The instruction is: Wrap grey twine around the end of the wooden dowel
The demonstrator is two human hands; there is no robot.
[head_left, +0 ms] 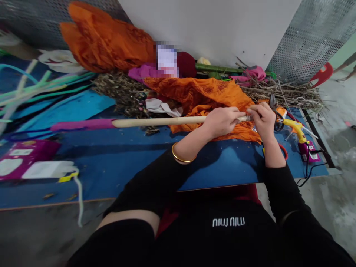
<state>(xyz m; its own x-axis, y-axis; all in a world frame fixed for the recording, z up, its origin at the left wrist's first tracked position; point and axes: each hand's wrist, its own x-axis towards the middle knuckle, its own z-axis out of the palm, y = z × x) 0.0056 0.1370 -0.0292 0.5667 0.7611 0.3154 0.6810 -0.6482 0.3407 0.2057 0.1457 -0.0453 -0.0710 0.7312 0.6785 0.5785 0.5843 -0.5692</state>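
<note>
A long pale wooden stick (158, 121) lies level across the view above the table, its left part wrapped in magenta cloth (83, 124). My left hand (224, 120) is closed round it near the right end. Thin coils of what looks like cord or wire (244, 118) circle that end. Right beside the coils, my right hand (263, 116) has its fingers pinched together at the tip; what they hold is too small to make out. An orange patterned cloth (205, 92) is spread behind and under both hands.
Pliers (273, 102) and a yellow glue gun (296, 128) lie right of my right hand. Red-handled scissors (283, 151) are partly hidden by my right wrist. Bundled twigs (297, 97), dry leaves (119, 91) and coloured strips (50, 89) line the blue table's (133, 163) back. A power strip (41, 170) lies left.
</note>
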